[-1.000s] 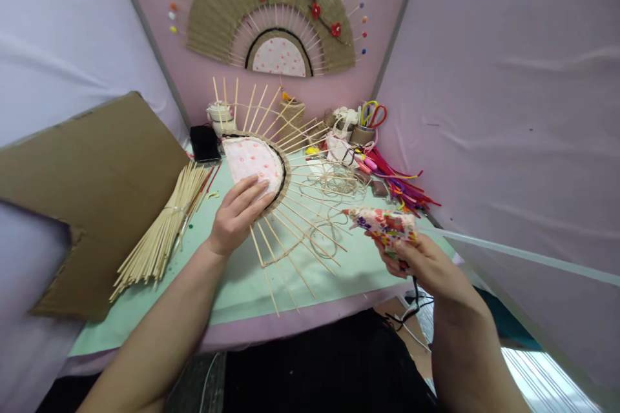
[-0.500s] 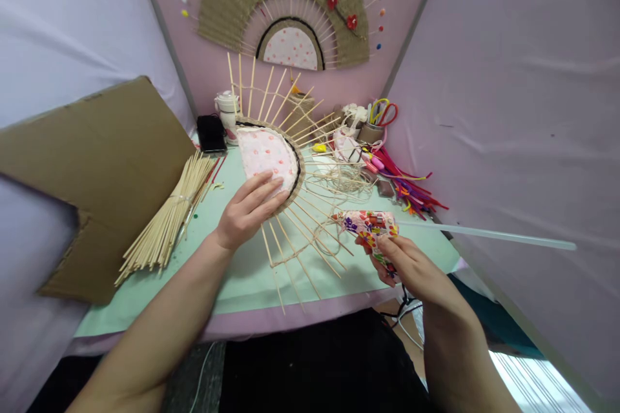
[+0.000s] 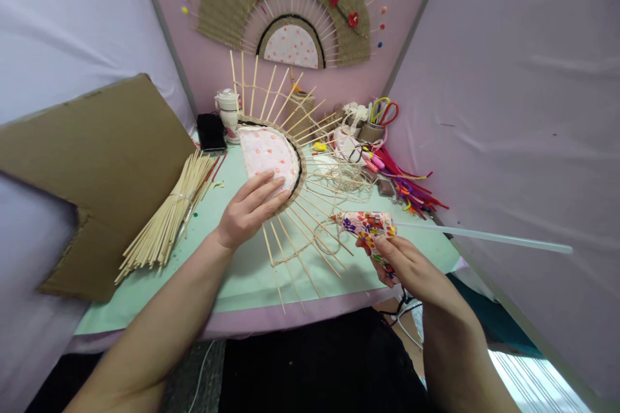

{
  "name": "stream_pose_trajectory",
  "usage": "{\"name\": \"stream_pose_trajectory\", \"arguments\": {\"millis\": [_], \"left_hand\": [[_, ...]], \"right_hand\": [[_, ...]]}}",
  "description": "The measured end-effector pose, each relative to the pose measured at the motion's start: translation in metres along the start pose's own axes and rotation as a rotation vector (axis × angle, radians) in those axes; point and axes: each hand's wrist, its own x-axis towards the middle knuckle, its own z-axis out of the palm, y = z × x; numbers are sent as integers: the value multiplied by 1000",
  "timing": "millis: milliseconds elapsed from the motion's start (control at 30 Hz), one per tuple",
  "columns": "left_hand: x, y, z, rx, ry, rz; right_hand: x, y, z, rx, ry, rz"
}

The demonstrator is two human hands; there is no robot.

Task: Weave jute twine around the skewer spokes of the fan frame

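Note:
A half-round fan frame stands tilted over the table, with a pink-spotted white centre, a black-and-tan rim and thin wooden sticks spreading out. Twine links several stick tips. My left hand holds the frame by its lower part, fingers across the spotted face and thumb hidden. In my right hand is a flower-patterned glue gun, its nozzle pointing left near the lower sticks. A long translucent glue stick juts from its back.
At left lie a bundle of sticks and a cardboard sheet. Loose twine, colourful pipe cleaners, a twine spool and a white cup are at the back. A finished fan hangs on the wall.
Both hands, the fan frame and the glue gun stay almost still. Only a very slight shift of the view shows.

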Motion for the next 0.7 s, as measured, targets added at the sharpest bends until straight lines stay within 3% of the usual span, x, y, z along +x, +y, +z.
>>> {"name": "stream_pose_trajectory", "arguments": {"millis": [700], "left_hand": [[-3,-1,1,12,-25,-28]], "right_hand": [[1,0,0,-4,-38,17]]}}
